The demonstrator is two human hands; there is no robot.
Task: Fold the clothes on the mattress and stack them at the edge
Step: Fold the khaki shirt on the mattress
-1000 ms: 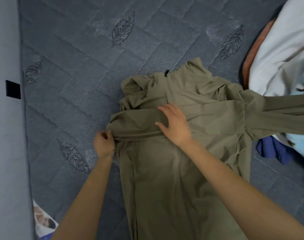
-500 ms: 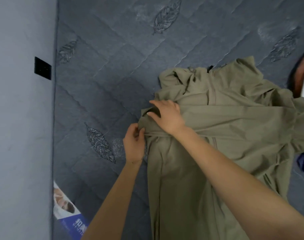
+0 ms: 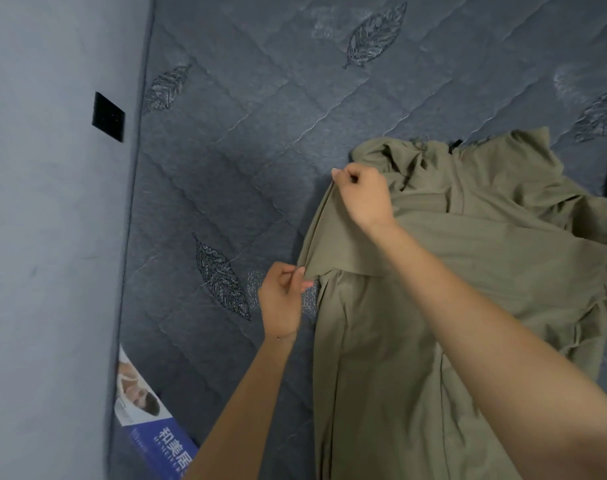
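— Which step is this?

— Folding one piece, I'd say. The olive garment [image 3: 468, 271] lies spread on the mattress [image 3: 243, 133], over toward the mattress's right side and well apart from its wall-side edge. No finished stack shows anywhere on the mattress.

— And the hands?

— Both hold one turned-over flap at the garment's left side. The right hand [image 3: 362, 197] pinches the flap's far corner, with the fingers curled tight on the cloth. The left hand [image 3: 283, 299] pinches the near corner between thumb and fingertips.

— What comes next?

— My guess is that the flap needs drawing taut, then laying flat across the garment's middle. The bunched cloth at the collar end wants smoothing too.

— Any writing?

— A printed card [image 3: 149, 424] sits wedged at the mattress's wall-side edge. Its blue band carries white characters; I read 和美居, and the rest is cut off. A small black tag [image 3: 455, 144] sits at the collar, too small to read.
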